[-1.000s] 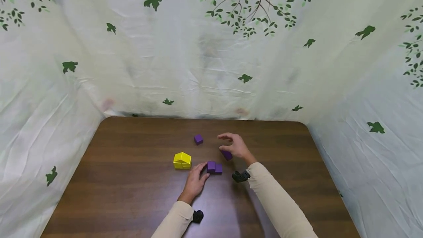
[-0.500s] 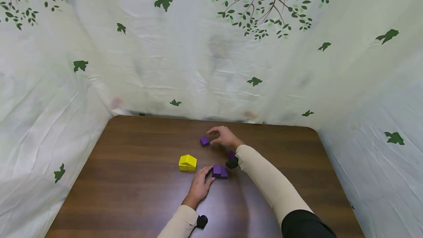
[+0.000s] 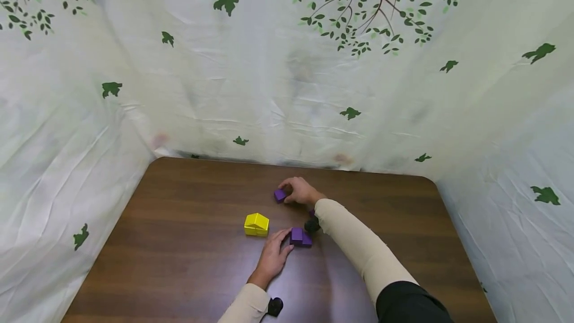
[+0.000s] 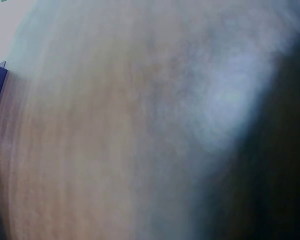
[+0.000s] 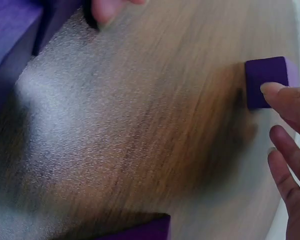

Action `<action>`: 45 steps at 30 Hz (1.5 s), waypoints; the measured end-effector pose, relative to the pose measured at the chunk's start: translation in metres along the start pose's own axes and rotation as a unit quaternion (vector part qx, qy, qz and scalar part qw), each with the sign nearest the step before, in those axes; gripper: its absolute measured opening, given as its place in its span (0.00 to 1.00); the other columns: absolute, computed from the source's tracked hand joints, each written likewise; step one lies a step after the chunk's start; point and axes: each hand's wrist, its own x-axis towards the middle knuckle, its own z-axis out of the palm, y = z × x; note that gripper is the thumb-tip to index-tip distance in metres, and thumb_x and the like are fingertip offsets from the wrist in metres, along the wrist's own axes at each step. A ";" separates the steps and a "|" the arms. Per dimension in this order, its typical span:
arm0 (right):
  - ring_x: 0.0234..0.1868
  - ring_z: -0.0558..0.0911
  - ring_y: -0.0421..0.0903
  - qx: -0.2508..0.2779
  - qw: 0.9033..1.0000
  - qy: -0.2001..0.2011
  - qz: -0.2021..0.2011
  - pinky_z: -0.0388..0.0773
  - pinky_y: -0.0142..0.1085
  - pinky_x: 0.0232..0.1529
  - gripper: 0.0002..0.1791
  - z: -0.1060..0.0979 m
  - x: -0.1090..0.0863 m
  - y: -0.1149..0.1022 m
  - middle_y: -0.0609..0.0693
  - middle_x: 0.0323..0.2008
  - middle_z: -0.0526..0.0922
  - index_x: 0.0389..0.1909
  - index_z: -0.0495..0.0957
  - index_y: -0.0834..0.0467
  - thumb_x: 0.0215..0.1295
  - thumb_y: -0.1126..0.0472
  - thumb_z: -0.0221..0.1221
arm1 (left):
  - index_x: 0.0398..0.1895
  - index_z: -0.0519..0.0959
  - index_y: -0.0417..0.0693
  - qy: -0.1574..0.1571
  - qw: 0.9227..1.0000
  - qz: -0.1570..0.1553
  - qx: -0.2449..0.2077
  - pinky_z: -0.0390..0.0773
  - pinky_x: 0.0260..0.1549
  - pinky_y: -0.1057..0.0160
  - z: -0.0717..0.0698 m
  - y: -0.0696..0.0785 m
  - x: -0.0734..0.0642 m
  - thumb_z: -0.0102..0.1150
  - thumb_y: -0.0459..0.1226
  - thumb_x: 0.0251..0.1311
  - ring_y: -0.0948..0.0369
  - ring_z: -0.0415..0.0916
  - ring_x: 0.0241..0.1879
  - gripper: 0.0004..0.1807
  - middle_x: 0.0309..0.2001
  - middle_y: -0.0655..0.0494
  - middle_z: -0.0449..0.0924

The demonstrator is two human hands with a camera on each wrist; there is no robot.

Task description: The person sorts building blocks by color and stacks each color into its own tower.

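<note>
At the back of the table, my right hand (image 3: 301,191) pinches a small purple block (image 3: 280,196). The right wrist view has its thumb on the near face of that block (image 5: 265,75), with the other fingers loosely spread. Farther forward, my left hand (image 3: 271,258) lies on the table with relaxed fingers, its fingertips right at the left side of two joined purple blocks (image 3: 297,236). One of the pair stands higher than the other. Another purple block (image 3: 312,212) is mostly hidden by the right wrist's black camera.
A yellow house-shaped block group (image 3: 256,225) stands just left of the purple pair. The brown wooden table (image 3: 179,263) ends at a white curtain (image 3: 251,88) with printed leaves and birds. The left wrist view is mostly blurred tabletop.
My right hand has moved left from near the right-hand purple block to the one at the back and now pinches it. The left hand stays beside the joined blocks. The view has shifted slightly.
</note>
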 end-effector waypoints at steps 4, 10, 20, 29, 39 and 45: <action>0.48 0.80 0.47 -0.005 1.000 -0.003 0.007 0.76 0.37 0.50 0.21 0.002 0.002 0.001 0.53 0.46 0.83 0.49 0.81 0.59 0.52 0.67 0.71 | 0.59 0.73 0.35 -0.002 1.000 0.001 -0.001 0.68 0.57 0.46 -0.001 0.002 0.001 0.62 0.29 0.59 0.45 0.71 0.57 0.23 0.55 0.41 0.77; 0.46 0.80 0.46 -0.001 1.000 -0.005 0.020 0.76 0.38 0.50 0.19 0.005 0.003 0.000 0.52 0.44 0.84 0.47 0.82 0.58 0.51 0.67 0.71 | 0.60 0.73 0.35 -0.010 1.000 -0.009 0.000 0.67 0.58 0.46 -0.003 0.004 0.002 0.61 0.30 0.60 0.45 0.71 0.57 0.23 0.56 0.41 0.76; 0.44 0.80 0.46 0.017 1.000 -0.003 0.022 0.76 0.37 0.49 0.19 0.004 -0.005 -0.002 0.52 0.43 0.84 0.47 0.82 0.58 0.52 0.66 0.71 | 0.59 0.73 0.35 -0.003 1.000 -0.002 0.001 0.68 0.57 0.46 -0.002 0.003 0.000 0.62 0.29 0.59 0.45 0.71 0.57 0.23 0.56 0.41 0.77; 0.47 0.81 0.47 0.065 0.997 0.018 0.034 0.77 0.38 0.49 0.19 -0.006 -0.015 -0.002 0.52 0.45 0.84 0.48 0.81 0.58 0.53 0.66 0.70 | 0.59 0.73 0.35 0.000 1.000 0.002 0.000 0.68 0.57 0.47 -0.001 0.002 0.001 0.62 0.29 0.59 0.46 0.71 0.57 0.23 0.55 0.42 0.77; 0.44 0.81 0.47 0.102 0.993 0.052 -0.020 0.77 0.37 0.46 0.19 -0.016 -0.039 0.000 0.50 0.43 0.84 0.48 0.81 0.59 0.54 0.63 0.70 | 0.59 0.73 0.35 -0.002 1.000 -0.001 0.000 0.68 0.57 0.46 -0.001 0.005 0.001 0.62 0.28 0.58 0.45 0.71 0.57 0.23 0.55 0.41 0.76; 0.44 0.83 0.46 0.145 0.987 0.056 -0.029 0.79 0.35 0.45 0.20 -0.016 -0.056 -0.001 0.53 0.43 0.83 0.48 0.80 0.62 0.54 0.64 0.70 | 0.58 0.74 0.35 0.004 1.000 -0.001 -0.005 0.69 0.57 0.46 0.000 0.005 0.001 0.63 0.28 0.57 0.44 0.72 0.56 0.23 0.55 0.40 0.77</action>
